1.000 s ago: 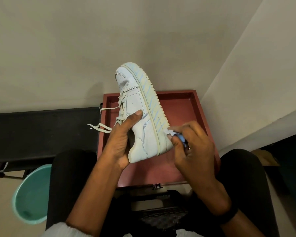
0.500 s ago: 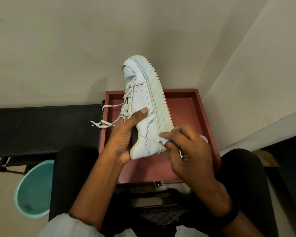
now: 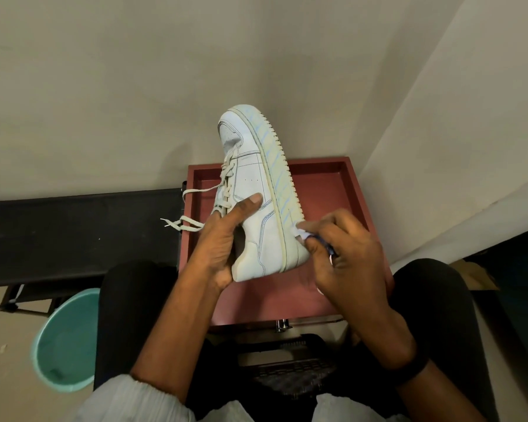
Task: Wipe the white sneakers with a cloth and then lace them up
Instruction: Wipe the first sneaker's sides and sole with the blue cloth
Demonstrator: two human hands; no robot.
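Note:
One white sneaker (image 3: 250, 184) is held up on its side above the red tray (image 3: 323, 190), toe pointing away, ridged sole to the right. My left hand (image 3: 223, 239) grips it at the heel and collar, thumb pressed on the side panel. Its loose laces (image 3: 189, 223) hang out to the left. My right hand (image 3: 345, 254) pinches a small white and blue cloth (image 3: 302, 234) against the sole edge near the heel. Most of the cloth is hidden inside the fist.
The red tray sits on a low stand in a wall corner, right in front of my knees. A black bench (image 3: 73, 229) lies to the left. A teal bucket (image 3: 64, 339) stands on the floor at lower left. A black crate (image 3: 290, 363) sits between my legs.
The shoe has tilted a little between frames in my left hand. My right hand has shifted the cloth along the sole edge near the heel, first toward the heel, then slightly back up.

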